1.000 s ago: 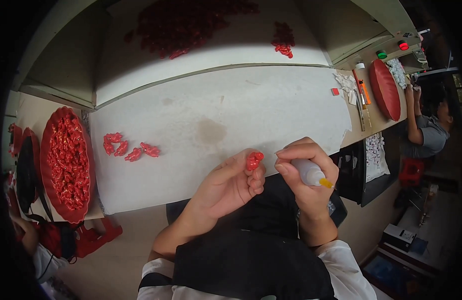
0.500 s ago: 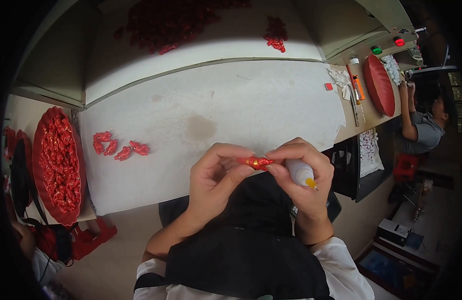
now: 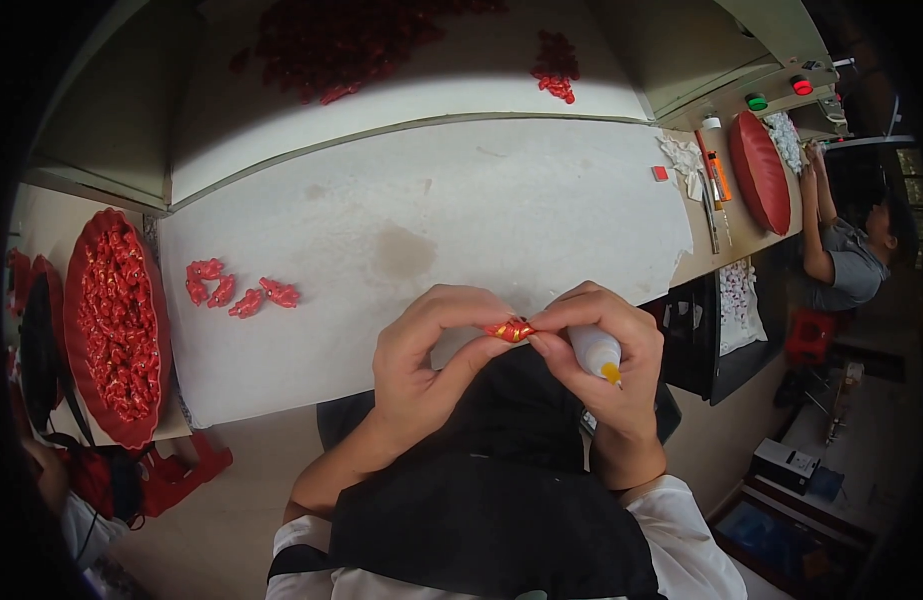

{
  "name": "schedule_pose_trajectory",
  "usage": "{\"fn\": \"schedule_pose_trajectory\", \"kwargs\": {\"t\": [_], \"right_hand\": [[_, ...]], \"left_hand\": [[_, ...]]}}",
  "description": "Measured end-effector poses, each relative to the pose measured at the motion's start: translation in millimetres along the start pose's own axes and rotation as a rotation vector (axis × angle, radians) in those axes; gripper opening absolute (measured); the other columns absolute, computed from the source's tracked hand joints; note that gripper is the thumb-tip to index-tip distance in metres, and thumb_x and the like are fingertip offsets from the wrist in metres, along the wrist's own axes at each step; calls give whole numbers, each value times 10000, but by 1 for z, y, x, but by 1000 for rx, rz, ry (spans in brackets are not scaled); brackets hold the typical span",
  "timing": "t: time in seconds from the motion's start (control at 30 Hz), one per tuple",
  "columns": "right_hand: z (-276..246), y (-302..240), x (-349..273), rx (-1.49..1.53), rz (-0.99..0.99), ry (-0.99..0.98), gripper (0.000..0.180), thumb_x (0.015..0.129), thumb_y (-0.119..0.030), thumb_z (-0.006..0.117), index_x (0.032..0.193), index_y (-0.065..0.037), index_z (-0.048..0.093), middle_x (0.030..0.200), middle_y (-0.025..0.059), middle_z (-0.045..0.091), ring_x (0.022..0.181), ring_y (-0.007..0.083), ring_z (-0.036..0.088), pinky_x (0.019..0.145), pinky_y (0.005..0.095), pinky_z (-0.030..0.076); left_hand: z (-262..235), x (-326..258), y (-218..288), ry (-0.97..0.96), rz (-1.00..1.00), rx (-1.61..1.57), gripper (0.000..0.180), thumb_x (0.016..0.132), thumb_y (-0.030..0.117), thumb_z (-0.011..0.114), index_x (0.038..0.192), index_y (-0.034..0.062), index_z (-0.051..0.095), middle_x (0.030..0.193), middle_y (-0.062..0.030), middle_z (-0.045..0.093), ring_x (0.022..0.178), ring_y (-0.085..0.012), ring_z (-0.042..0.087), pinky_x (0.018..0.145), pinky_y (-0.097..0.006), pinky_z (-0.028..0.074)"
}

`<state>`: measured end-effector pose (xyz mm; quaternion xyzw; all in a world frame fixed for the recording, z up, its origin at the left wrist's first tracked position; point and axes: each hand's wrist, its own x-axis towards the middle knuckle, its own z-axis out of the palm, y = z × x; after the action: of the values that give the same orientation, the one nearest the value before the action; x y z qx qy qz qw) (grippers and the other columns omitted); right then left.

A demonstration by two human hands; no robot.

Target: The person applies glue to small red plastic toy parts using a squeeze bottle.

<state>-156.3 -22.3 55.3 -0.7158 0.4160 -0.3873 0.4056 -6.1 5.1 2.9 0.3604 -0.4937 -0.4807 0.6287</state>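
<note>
Foil-shiny red piece (image 3: pixel 511 329) pinched between both hands' fingertips (image 3: pixel 479 336).

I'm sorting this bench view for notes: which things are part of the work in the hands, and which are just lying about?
In the work:
- left hand and right hand, pinching a small red and gold piece
- white squeeze bottle with yellow tip, in the right hand's grip

Lying about:
- few red pieces on the white table
- red tray of pieces
- far red pile
</note>
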Motion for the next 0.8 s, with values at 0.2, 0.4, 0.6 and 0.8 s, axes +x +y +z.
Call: {"fn": "schedule_pose_trajectory", "kwargs": {"t": [0.2, 0.4, 0.6, 0.8], "right_hand": [[2, 0, -1, 49, 37, 2, 153, 632, 97, 640, 760, 22, 600, 700, 95, 595, 642, 132, 556, 580, 214, 426], [4, 3, -2, 63, 39, 18, 150, 641, 109, 628, 763, 27, 594, 704, 96, 596, 650, 134, 556, 591, 216, 431], [5, 4, -3, 81, 59, 28, 95, 691, 32, 635, 772, 5, 592, 712, 75, 586, 633, 146, 559, 563, 227, 420], [6, 4, -5, 59, 64, 33, 97, 693, 37, 630, 777, 3, 595, 718, 71, 590, 639, 138, 563, 570, 220, 422]], "left_hand": [[1, 0, 0, 30, 43, 63, 166, 707, -38, 612, 864, 7, 579, 843, -92, 594, 789, -190, 568, 690, -260, 444], [2, -2, 2, 60, 3, 63, 158, 711, -35, 611, 860, 5, 576, 847, -90, 594, 789, -187, 567, 694, -257, 443], [0, -2, 3, 40, -25, 80, 148, 710, -29, 614, 851, 3, 579, 858, -90, 595, 797, -187, 566, 703, -259, 442], [1, -3, 4, 53, -57, 73, 156, 711, -30, 614, 861, -3, 583, 860, -92, 597, 807, -184, 566, 707, -257, 440]]}}
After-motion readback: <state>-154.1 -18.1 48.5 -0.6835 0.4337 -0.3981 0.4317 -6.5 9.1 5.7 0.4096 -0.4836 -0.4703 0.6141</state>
